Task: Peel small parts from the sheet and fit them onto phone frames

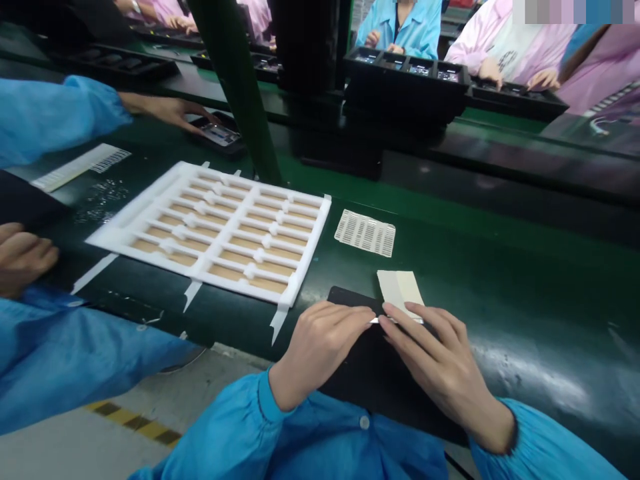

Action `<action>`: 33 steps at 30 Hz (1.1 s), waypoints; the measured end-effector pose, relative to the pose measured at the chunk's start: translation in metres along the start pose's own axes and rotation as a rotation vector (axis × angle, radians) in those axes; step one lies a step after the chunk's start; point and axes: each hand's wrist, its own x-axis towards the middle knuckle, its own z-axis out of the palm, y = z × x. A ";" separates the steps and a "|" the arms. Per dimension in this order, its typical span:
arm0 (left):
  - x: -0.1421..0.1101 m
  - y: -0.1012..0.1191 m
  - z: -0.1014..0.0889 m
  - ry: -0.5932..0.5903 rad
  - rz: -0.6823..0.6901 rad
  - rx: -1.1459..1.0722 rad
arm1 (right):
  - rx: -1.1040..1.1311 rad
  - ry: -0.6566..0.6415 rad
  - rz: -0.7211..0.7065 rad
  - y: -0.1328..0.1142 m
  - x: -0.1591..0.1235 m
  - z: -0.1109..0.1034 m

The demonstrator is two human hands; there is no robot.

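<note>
My left hand (pixel 320 347) and my right hand (pixel 440 363) meet at the near edge of a dark green belt (pixel 500 267). Both rest on a flat black panel (pixel 370 373). Their fingertips pinch a small white strip (pixel 375 321) between them. A cream card (pixel 400 290) lies just beyond my right fingers, partly under them. A white foam tray (pixel 215 230) with rows of tan slots lies to the left of my hands.
A small white perforated sheet (pixel 365 233) lies beyond the card. A neighbour's sleeve (pixel 55 353) and hand (pixel 23 257) are at the left; another hand (pixel 165 110) touches a black device (pixel 220 135). Black trays (pixel 407 77) and seated people line the far side. A green post (pixel 240 87) stands behind the foam tray.
</note>
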 end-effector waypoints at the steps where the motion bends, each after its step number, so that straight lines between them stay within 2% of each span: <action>1: 0.000 0.000 0.000 -0.002 0.002 0.008 | -0.024 -0.001 -0.027 0.000 -0.002 0.001; 3: 0.000 0.001 -0.001 -0.003 0.008 0.023 | -0.024 0.061 -0.026 0.004 -0.004 0.003; 4: 0.000 0.001 -0.001 -0.008 0.013 0.034 | 0.012 0.133 0.027 0.008 -0.005 0.005; 6: 0.002 0.002 -0.001 -0.034 0.029 0.068 | 0.148 0.260 0.238 0.021 -0.007 0.011; 7: 0.003 0.002 -0.002 -0.053 0.037 0.086 | 0.229 0.268 0.360 0.030 -0.009 0.016; 9: 0.005 0.004 -0.004 -0.098 0.047 0.110 | 0.341 0.128 0.501 0.049 -0.016 0.028; 11: 0.005 0.008 -0.010 -0.120 0.048 0.108 | 0.328 -0.070 0.470 0.064 -0.024 0.042; 13: 0.004 0.012 -0.022 -0.126 0.047 0.084 | 0.246 -0.153 0.395 0.073 -0.033 0.053; 16: 0.002 0.016 -0.048 -0.137 0.044 0.027 | 0.173 -0.117 0.368 0.076 -0.043 0.062; 19: 0.002 0.007 -0.084 -0.146 -0.038 -0.010 | 0.157 -0.054 0.392 0.078 -0.051 0.066; 22: 0.002 -0.023 -0.126 -0.169 -0.193 -0.035 | 0.167 -0.034 0.437 0.086 -0.059 0.070; 27: -0.014 -0.101 -0.196 -0.144 -0.468 0.056 | 0.225 -0.028 0.466 0.095 -0.066 0.079; 30: -0.023 -0.145 -0.226 -0.137 -0.617 0.160 | 0.250 -0.028 0.481 0.095 -0.068 0.082; 33: -0.026 -0.177 -0.245 -0.133 -0.675 0.225 | 0.268 -0.020 0.497 0.096 -0.070 0.083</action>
